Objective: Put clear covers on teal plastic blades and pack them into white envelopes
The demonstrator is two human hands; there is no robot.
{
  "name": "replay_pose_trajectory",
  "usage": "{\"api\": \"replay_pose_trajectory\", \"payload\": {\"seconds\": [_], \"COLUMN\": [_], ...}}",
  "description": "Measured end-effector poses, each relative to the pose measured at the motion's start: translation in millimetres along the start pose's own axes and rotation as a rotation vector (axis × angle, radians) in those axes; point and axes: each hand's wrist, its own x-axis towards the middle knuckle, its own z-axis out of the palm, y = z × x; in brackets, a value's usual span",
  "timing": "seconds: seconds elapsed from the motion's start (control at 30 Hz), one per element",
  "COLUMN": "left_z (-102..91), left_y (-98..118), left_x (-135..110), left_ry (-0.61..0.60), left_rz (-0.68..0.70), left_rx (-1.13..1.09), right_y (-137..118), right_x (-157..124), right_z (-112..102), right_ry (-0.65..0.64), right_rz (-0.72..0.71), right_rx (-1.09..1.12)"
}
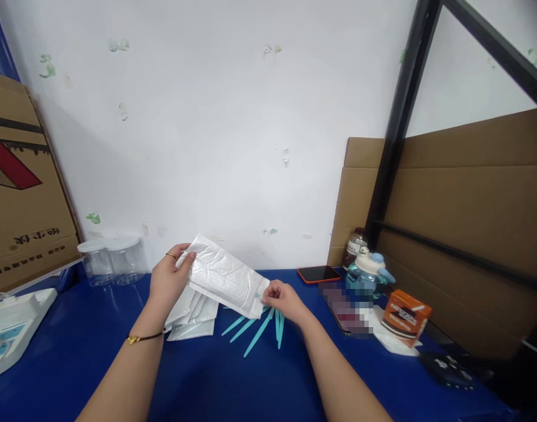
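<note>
A white bubble mailer point(226, 275) is held up and tilted above the table, its right end lower than its left. My left hand point(174, 275) pinches its left end between thumb and fingers. At the right end, my right hand point(286, 300) has its fingertips closed on the mailer's edge near a small pale-teal patch. Beneath the left part lies a stack of white mailers point(193, 322), partly covered by the held one. Several teal plastic sticks point(258, 332) fan out on the table below my right hand, their upper ends hidden.
The blue table point(233, 387) meets a white wall. Two clear jars point(125, 264) and a white power strip point(28, 325) stand left. On the right are an orange-edged phone point(318, 274), a blurred phone point(345, 310), a teal bottle point(367, 275), a brown jar point(355, 246) and an orange box point(406, 316).
</note>
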Motion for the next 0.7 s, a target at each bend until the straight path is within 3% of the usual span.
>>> {"api": "replay_pose_trajectory", "payload": {"seconds": [0.1, 0.27, 0.57, 0.7], "left_z": [-0.2, 7.4, 13.9, 18.3], "left_y": [4, 9, 18, 24], "left_x": [0, -8, -17, -20], "left_ry": [0.010, 0.011, -0.013, -0.056], "left_rz": [0.013, -0.018, -0.074, -0.107], "left_rx": [-0.031, -0.130, -0.320, -0.481], "right_y": [2, 5, 2, 2], "right_x": [2, 1, 1, 1], "right_z": [4, 14, 14, 19], "right_ry": [0.016, -0.018, 0.108, 0.169], "right_rz": [-0.041, 0.017, 0.043, 0.053], "right_rx": [0.023, 0.177, -0.092, 0.147]}}
